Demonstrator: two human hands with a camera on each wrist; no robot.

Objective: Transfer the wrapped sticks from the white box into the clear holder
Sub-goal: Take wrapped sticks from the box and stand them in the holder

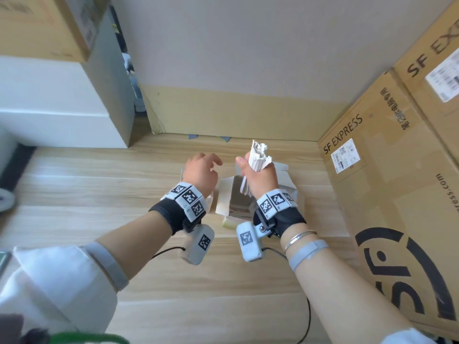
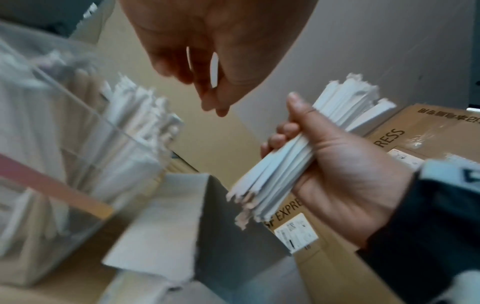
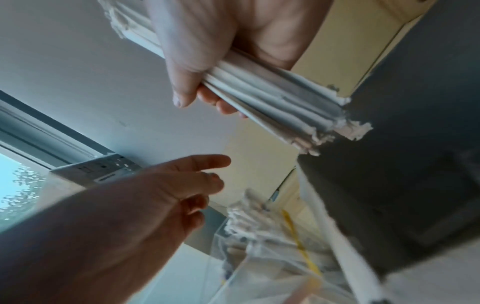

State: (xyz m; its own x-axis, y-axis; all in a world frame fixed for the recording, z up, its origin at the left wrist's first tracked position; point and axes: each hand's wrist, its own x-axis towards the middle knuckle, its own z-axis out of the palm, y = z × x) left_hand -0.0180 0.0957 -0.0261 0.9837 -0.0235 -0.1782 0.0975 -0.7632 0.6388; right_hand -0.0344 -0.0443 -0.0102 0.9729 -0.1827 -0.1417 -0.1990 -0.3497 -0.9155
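My right hand grips a thick bundle of white paper-wrapped sticks and holds it above the open white box. The wrist views show the bundle clasped between thumb and curled fingers, its torn ends sticking out both sides. My left hand hovers just left of it with relaxed fingers, holding nothing. Below that hand stands the clear holder, with several wrapped sticks upright inside. In the head view the holder is almost hidden under my left hand.
Large brown SF Express cartons wall off the right side. A white box with a carton on top stands at the back left. The work sits on a light wooden surface against a beige wall.
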